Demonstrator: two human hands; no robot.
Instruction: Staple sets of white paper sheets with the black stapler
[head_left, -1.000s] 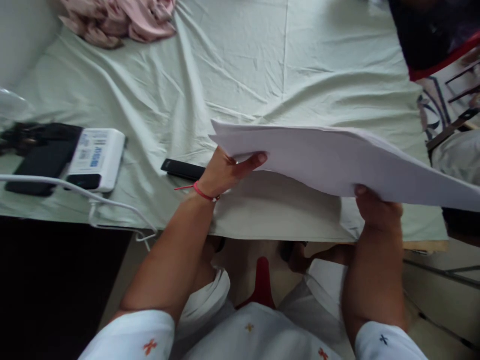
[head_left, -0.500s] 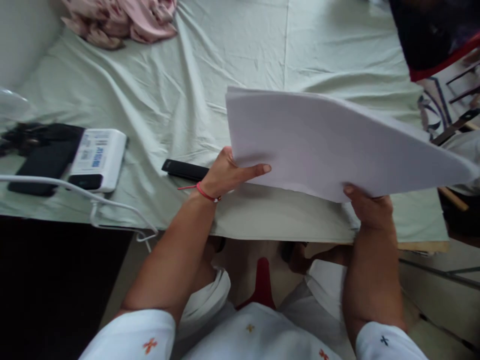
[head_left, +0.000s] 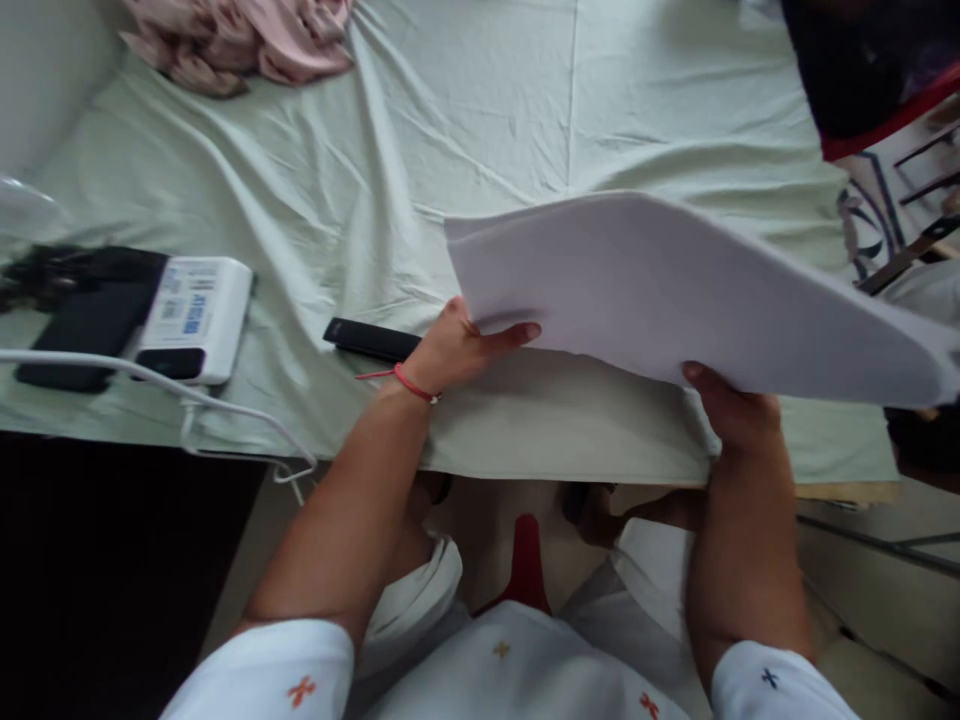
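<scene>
Grip clamped: left hand (head_left: 457, 345), right hand (head_left: 731, 410) hold paper stack (head_left: 675, 290), now tilted flatter, lower.

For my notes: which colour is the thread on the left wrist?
Red, a thin thread on the left wrist, clearest in the head view.

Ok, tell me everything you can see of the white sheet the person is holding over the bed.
The white sheet looks like large, plain paper or thin card, blank on the side that shows, with several layers at its left edge. It is held in the air above the pale green bedsheet, tilted, its right end running out of the picture. The left hand grips its near left corner, thumb on top; the right hand holds its near edge from below.
</scene>
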